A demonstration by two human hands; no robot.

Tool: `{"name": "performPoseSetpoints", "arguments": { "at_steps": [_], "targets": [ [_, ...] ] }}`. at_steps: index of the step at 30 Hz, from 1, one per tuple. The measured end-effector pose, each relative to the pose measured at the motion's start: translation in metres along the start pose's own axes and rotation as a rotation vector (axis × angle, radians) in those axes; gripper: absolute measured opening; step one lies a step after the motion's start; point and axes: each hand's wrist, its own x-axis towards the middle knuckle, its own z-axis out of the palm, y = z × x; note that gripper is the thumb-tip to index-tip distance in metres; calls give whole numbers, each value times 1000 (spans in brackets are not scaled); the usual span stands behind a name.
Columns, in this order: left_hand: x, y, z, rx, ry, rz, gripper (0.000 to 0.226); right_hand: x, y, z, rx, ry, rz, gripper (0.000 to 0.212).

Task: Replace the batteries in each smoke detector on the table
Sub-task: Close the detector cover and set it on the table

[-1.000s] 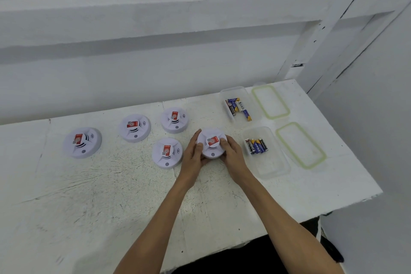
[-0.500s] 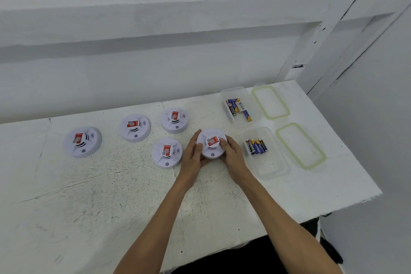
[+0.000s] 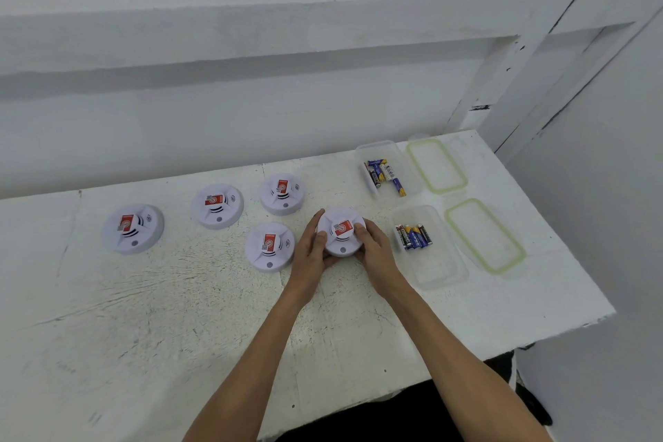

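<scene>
Both bare forearms reach forward from the lower edge and converge; the left hand [image 3: 309,253] curls round the left side of a smoke detector [image 3: 341,244], thumb on its rim; the right hand [image 3: 376,255] grips the opposite side, fingers bent.

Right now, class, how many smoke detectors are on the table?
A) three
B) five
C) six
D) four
B: four detectors sit left of the fifth detector, which the left hand and right hand grip.
</scene>
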Motion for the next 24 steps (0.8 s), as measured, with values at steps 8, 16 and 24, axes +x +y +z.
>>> {"name": "performPoseSetpoints", "arguments": {
  "at_steps": [8,16,24],
  "targets": [
    [-2,2,0,-3,-6,12,44,1,1,0,-6,1,1,32],
    [-2,2,0,-9,-4,6,42,2,2,-1,-14,-3,9,33],
    [-3,3,1,-13,1,3,41,2,2,-1,-8,-9,14,32]
  ]
}}
